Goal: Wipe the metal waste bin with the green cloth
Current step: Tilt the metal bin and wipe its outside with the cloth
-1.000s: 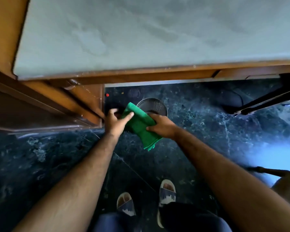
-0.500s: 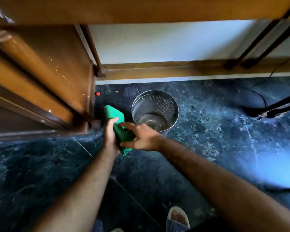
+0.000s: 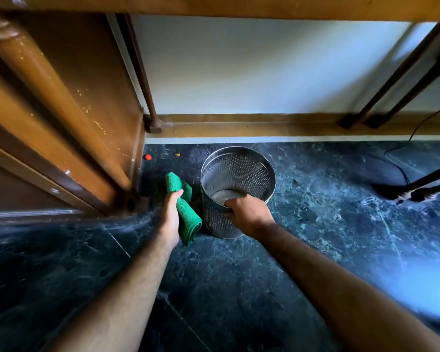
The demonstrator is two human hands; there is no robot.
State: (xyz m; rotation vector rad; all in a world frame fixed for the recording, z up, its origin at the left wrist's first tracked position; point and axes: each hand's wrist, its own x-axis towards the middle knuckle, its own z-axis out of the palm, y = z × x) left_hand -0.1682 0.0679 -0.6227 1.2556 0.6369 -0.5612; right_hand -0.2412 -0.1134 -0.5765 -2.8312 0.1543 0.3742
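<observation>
While the metal waste bin (image 3: 236, 191) stands upright on the dark marble floor (image 3: 328, 237) near the wall, the right hand (image 3: 248, 214) grips its near rim, fingers curled inside. Just beside it, the left hand (image 3: 172, 213) is closed around the bunched green cloth (image 3: 186, 217), which hangs close to the bin's side. Wiping hard against a light, one-handed-steadied bin could probably tip or slide it toward the wooden cabinet (image 3: 61, 123).

The waste bin (image 3: 236, 179) is shiny perforated metal, the green cloth (image 3: 186, 217) a ribbed matt weave, the floor (image 3: 341, 224) polished dark veined stone (faintly glossy), the cabinet (image 3: 69, 110) varnished brown wood.
</observation>
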